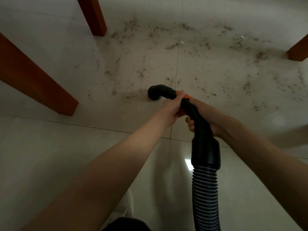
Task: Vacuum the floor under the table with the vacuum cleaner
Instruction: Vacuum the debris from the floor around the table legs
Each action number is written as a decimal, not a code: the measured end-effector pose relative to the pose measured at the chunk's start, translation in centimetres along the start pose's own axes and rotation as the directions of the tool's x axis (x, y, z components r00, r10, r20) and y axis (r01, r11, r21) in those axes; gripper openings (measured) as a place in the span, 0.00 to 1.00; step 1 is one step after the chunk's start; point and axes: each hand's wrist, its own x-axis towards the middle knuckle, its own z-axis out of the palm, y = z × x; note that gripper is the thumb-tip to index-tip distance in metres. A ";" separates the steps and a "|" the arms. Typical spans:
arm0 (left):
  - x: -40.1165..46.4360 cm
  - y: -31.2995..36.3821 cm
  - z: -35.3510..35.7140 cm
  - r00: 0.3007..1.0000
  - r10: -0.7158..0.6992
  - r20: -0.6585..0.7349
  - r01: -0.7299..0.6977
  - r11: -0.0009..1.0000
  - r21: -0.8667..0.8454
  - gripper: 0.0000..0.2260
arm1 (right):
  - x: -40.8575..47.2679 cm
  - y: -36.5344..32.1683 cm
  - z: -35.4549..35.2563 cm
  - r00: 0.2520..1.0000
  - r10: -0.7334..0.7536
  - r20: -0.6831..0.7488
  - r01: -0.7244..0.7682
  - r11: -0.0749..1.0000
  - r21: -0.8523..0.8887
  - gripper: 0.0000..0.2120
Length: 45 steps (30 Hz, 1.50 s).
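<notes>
A black vacuum nozzle (155,93) with a curved end points down at the pale tiled floor (50,155). My left hand (172,106) grips the tube near an orange collar (185,96), just behind the nozzle. My right hand (205,117) grips the black handle lower down. A ribbed hose (205,195) runs from the handle back toward me. Brown crumbs and dirt (191,52) lie scattered over the tiles ahead, between the wooden table legs.
Three wooden table legs stand around the dirty patch: one at the near left (38,80), one at the far left (93,15), one at the right edge (299,50). Two small white scraps (182,42) lie among the crumbs. My pale shoe (128,209) shows at the bottom.
</notes>
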 end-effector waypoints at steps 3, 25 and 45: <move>-0.5 -0.5 0.3 0.998 -0.030 0.051 0.029 0.999 0.029 0.14 | -0.8 0.7 -0.2 0.999 -0.013 -0.040 0.012 1.000 -0.019 0.19; -3.7 -3.0 0.6 0.993 -0.120 0.021 0.120 0.993 -0.017 0.13 | -4.5 2.5 1.2 0.987 0.000 -0.163 -0.029 0.984 -0.174 0.19; -2.7 2.2 -1.3 0.993 -0.117 0.024 0.118 0.991 -0.057 0.10 | -1.9 -1.4 3.6 0.995 0.042 -0.088 -0.043 0.999 -0.009 0.18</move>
